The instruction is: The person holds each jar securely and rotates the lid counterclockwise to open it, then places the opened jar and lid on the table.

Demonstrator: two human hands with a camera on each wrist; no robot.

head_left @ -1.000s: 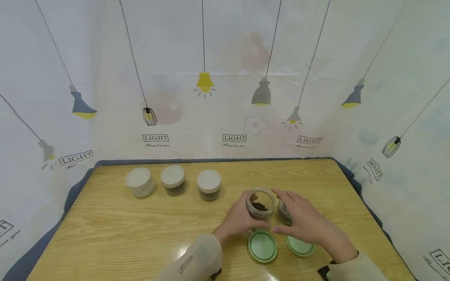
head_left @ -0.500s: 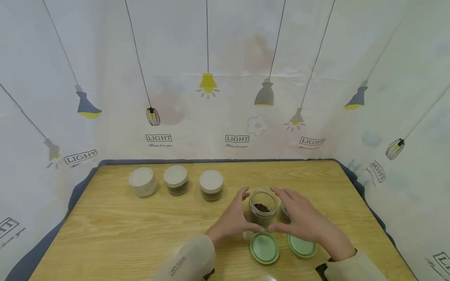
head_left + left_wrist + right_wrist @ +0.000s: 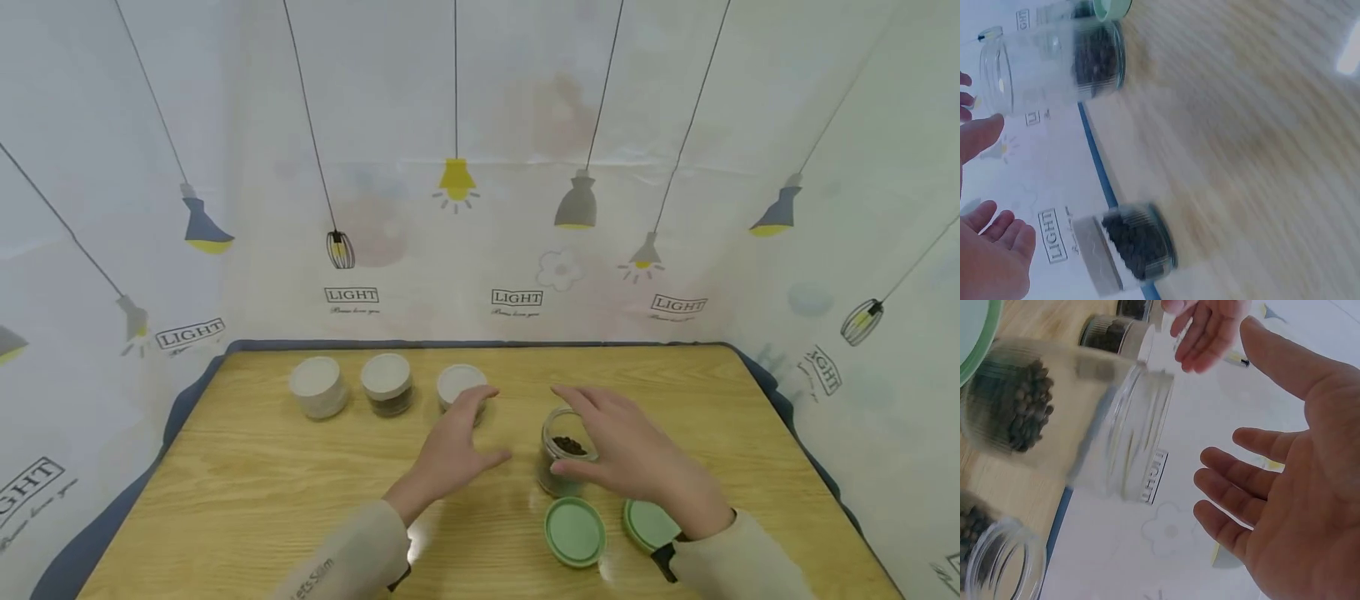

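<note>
Both hands are bare and hold nothing. My left hand (image 3: 450, 454) is spread, its fingers overlapping a white-lidded jar (image 3: 459, 383) in the head view. That jar has dark contents. My right hand (image 3: 637, 454), also spread, is at the right of an uncapped glass jar (image 3: 557, 479) and partly covers it from above. Dark brown bean-like grains (image 3: 1032, 406) lie at the bottom of this jar, seen in the right wrist view. A second uncapped jar (image 3: 1019, 562) of similar grains stands beside it, hidden behind my right hand in the head view.
Two more white-lidded jars stand at the back left, one with pale contents (image 3: 318, 389) and one with dark contents (image 3: 387, 386). Two green lids (image 3: 575, 532) (image 3: 651, 525) lie in front of the uncapped jars. A printed curtain (image 3: 420, 275) encloses the wooden table (image 3: 285, 492).
My left hand has let go of the uncapped jar and moved left toward the white-lidded jars. My right hand has shifted slightly left over the uncapped jar, which stays put.
</note>
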